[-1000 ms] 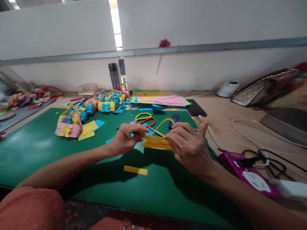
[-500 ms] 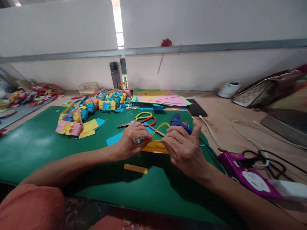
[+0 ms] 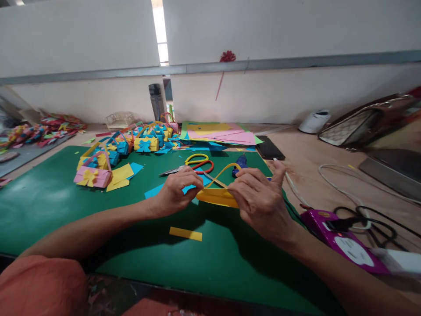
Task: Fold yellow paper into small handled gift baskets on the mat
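Between my hands is a small yellow paper bag (image 3: 217, 197) with an arched paper strip handle over its top. My left hand (image 3: 176, 191) pinches its left end, and my right hand (image 3: 261, 199) pinches the right end, thumb raised. Just behind lie scissors (image 3: 200, 164) with red and yellow handles, and a blue glue gun (image 3: 241, 162) partly hidden by my right hand. Blue paper (image 3: 154, 191) lies beside my left hand. A yellow paper strip (image 3: 186, 233) rests on the green mat (image 3: 138, 250) in front.
Finished paper bags with bows (image 3: 94, 175) and yellow paper pieces (image 3: 120, 175) stand to the left. Coloured sheets (image 3: 220, 133) are stacked at the back, near a phone (image 3: 269, 148). At right are a purple power strip (image 3: 342, 241) with cables and a handbag (image 3: 358, 120).
My right hand has shifted slightly right, and the yellow bag's right side has moved with it. More of the bag's front shows between my hands. The view has shifted a little.
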Demonstrator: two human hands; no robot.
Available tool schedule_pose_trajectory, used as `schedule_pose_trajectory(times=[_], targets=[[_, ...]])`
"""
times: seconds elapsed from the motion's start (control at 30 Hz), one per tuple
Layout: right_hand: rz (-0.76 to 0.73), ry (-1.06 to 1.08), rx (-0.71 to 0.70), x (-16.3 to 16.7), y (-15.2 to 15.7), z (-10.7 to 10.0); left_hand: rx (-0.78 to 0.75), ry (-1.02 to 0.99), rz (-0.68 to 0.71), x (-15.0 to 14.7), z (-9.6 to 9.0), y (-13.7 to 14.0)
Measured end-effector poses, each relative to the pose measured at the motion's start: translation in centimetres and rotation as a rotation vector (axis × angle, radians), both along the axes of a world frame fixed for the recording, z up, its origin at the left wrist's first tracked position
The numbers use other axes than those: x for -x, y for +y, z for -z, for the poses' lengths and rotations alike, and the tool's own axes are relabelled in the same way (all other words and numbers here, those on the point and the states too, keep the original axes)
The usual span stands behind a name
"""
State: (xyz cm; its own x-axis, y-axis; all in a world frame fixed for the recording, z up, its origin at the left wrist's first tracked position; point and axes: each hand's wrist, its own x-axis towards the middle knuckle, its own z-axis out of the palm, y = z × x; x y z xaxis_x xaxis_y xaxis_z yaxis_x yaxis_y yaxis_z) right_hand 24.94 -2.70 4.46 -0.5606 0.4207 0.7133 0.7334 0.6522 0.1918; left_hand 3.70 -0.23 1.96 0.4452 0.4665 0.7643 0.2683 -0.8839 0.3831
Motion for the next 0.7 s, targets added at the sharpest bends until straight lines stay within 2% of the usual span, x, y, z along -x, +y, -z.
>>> schedule_pose_trajectory(times=[0.13, 0.27, 0.37, 0.53, 0.7], targets=[[0.007, -0.001, 0.015, -0.04, 0.05, 0.00, 0.148, -0.060, 0.001, 0.04, -0.08, -0.34], [0.007, 0.006, 0.011, -0.10, 0.12, 0.04, 0.307, -0.066, -0.068, 0.10, -0.27, -0.55], [0.009, 0.018, 0.004, -0.17, 0.25, 0.17, 0.356, -0.050, -0.106, 0.15, -0.25, -0.53], [0.014, 0.020, -0.001, -0.16, 0.43, 0.37, 0.282, -0.009, -0.124, 0.16, -0.05, -0.32], [0.014, 0.021, -0.013, -0.05, 0.21, 0.23, 0.061, 0.113, -0.110, 0.07, 0.10, 0.08]])
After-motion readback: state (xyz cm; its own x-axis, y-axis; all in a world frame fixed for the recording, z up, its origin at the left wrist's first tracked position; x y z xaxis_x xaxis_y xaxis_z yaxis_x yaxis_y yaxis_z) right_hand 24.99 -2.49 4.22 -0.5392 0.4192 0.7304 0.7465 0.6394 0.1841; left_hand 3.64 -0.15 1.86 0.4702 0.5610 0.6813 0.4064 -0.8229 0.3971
